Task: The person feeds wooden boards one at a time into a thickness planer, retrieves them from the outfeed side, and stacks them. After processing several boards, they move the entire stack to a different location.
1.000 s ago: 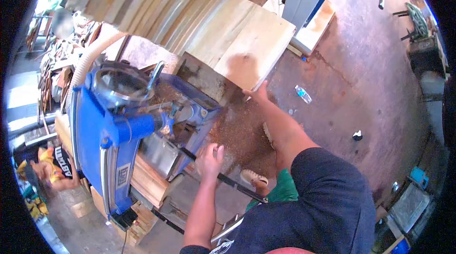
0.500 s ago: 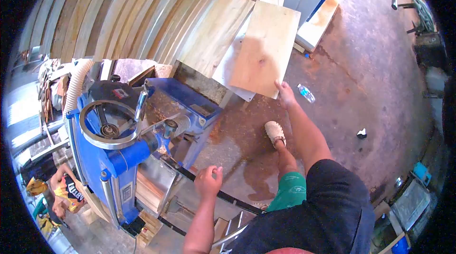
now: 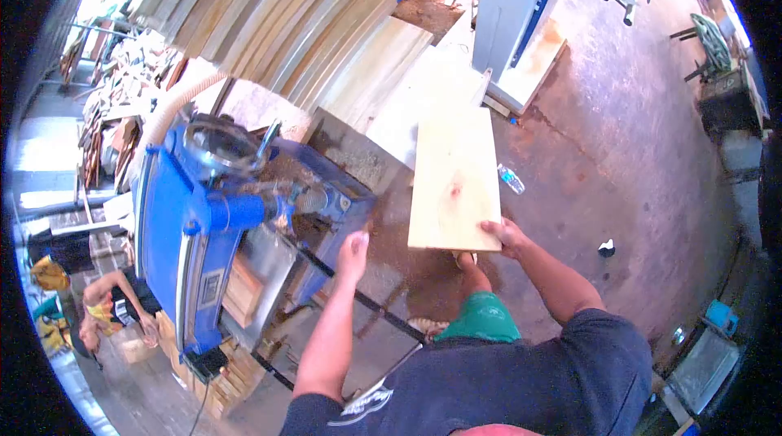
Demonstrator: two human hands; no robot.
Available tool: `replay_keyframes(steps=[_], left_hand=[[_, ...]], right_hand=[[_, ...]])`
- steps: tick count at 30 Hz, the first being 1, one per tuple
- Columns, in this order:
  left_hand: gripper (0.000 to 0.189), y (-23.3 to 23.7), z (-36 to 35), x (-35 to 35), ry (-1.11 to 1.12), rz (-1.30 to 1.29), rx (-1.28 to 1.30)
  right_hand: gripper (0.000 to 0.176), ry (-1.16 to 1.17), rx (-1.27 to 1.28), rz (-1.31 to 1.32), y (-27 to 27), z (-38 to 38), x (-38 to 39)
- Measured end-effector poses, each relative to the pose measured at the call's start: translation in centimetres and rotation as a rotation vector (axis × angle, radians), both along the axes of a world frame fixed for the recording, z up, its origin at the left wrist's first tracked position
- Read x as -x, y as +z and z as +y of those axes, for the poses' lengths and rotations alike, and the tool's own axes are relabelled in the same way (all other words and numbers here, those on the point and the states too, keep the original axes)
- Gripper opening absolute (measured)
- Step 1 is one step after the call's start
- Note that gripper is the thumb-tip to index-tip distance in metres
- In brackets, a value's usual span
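Observation:
A flat pale wooden board [image 3: 453, 175] with a small knot hangs in front of me, held at its near right corner by my right hand [image 3: 507, 237]. The thumb lies on top of the board and the fingers go under its edge. My left hand [image 3: 353, 255] is closed, apart from the board, near the blue machine [image 3: 175, 248]; whether anything is in it is too small to make out. Beyond the board, a white surface [image 3: 423, 85] lies beside a wide wooden plank [image 3: 383, 69].
Long boards [image 3: 269, 12] are stacked at the upper left. A co-worker [image 3: 114, 306] is at the lower left, beyond the machine. A plastic bottle [image 3: 511, 178] lies on the floor to the right. A ribbed hose [image 3: 175, 110] runs behind the machine.
The board has come toward me with my right hand, off the white surface. My left hand has moved up slightly. The view has shifted, and the co-worker's arms have changed position.

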State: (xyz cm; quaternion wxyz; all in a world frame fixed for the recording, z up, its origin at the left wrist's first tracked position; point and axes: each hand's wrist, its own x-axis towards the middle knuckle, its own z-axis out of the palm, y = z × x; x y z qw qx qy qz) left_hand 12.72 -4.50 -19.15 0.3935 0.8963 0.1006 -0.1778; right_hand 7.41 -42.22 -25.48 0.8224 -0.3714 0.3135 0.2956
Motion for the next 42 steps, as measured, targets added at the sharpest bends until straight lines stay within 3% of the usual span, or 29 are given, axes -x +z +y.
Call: replay_keyframes(steps=[1,3,4,6,8,15,19,21,23,25,27,31,35,37,41,42], left_hand=[[0.050,-1.3,-1.1,-0.1,-0.019,0.007,0.062],[0.052,-1.6,-5.4,-0.1,0.067,0.145,0.276],[0.052,-0.7,-7.8,-0.5,0.165,0.271,0.431],[0.047,2.5,-10.7,-0.4,0.174,0.287,0.842],[0.050,3.9,-10.6,-1.1,0.242,0.302,0.956],[0.040,17.1,1.0,-0.5,0.239,-0.196,1.107],[0.039,18.4,10.0,5.9,0.303,-0.296,1.091],[0.040,19.1,14.4,10.1,0.456,-0.253,1.065],[0.040,16.9,18.3,14.2,0.515,-0.297,1.078],[0.040,15.5,20.3,19.8,0.590,-0.137,1.115],[0.041,14.2,19.7,25.5,0.617,-0.119,1.031],[0.047,9.9,17.4,35.4,0.695,0.056,1.105],[0.050,8.3,17.4,37.9,0.798,0.176,1.257],[0.048,5.0,17.6,37.7,0.760,0.169,1.219],[0.057,-3.9,16.1,35.7,0.954,-0.037,1.164],[0.062,-5.3,15.7,35.2,1.051,-0.144,1.169]], right_hand=[[0.069,0.137,0.028,0.019,-0.1,-1.0,2.9],[0.071,0.153,-0.004,-0.007,5.3,-0.9,7.2],[0.076,0.200,0.026,-0.043,7.1,-0.8,9.1],[0.083,0.272,0.060,-0.145,12.2,-0.3,11.1],[0.084,0.362,0.164,-0.264,14.3,0.1,12.2],[0.078,0.536,0.373,-0.701,20.2,9.2,15.8],[0.071,0.538,0.265,-0.650,19.2,17.0,19.1],[0.068,0.521,0.195,-0.602,19.6,20.3,19.7],[0.061,0.533,0.202,-0.622,20.1,23.0,20.3],[0.056,0.619,0.203,-0.619,21.0,25.5,20.5],[0.053,0.660,0.241,-0.612,20.3,26.4,19.8],[0.048,0.679,0.224,-0.510,20.9,29.9,19.7],[0.045,0.729,0.278,-0.497,20.5,32.7,19.4],[0.040,0.763,0.273,-0.514,20.3,33.9,19.2],[0.034,0.792,0.466,-0.675,22.0,36.2,19.9],[0.044,0.890,0.556,-0.671,22.1,36.3,19.5]])
